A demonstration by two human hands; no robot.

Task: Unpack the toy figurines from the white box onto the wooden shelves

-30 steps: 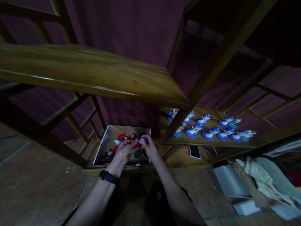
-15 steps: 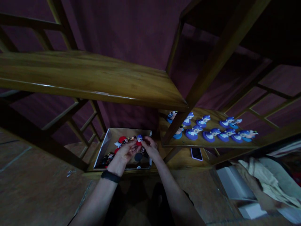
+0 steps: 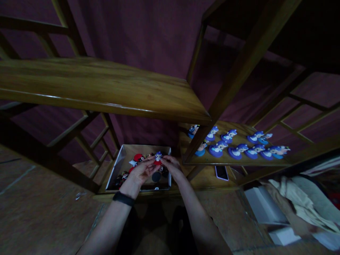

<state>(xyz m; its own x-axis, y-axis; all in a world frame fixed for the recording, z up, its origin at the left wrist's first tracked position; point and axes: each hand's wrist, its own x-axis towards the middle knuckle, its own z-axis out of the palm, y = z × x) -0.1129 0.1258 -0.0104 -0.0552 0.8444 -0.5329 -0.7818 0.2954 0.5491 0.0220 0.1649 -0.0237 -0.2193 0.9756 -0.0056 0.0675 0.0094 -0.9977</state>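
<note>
My left hand (image 3: 141,170) and my right hand (image 3: 171,165) meet over an open white box (image 3: 118,165) on the lowest shelf. Between their fingertips they pinch a small figurine (image 3: 158,157) with a blue cap, a white face and a red body, held upright. A black band sits on my left wrist. Inside the box lie several more small red and dark figurines (image 3: 123,176) and a dark round piece (image 3: 156,176).
To the right, a low wooden shelf (image 3: 225,161) carries several blue figurines (image 3: 240,150) in rows. A phone (image 3: 221,173) lies under that shelf. A broad wooden shelf board (image 3: 101,86) hangs over the box. Cloth and white boxes (image 3: 265,209) lie at the right on the floor.
The figurine went from lying at my right fingertips to standing upright between both hands, slightly higher over the box. Both hands shifted a little away from me.
</note>
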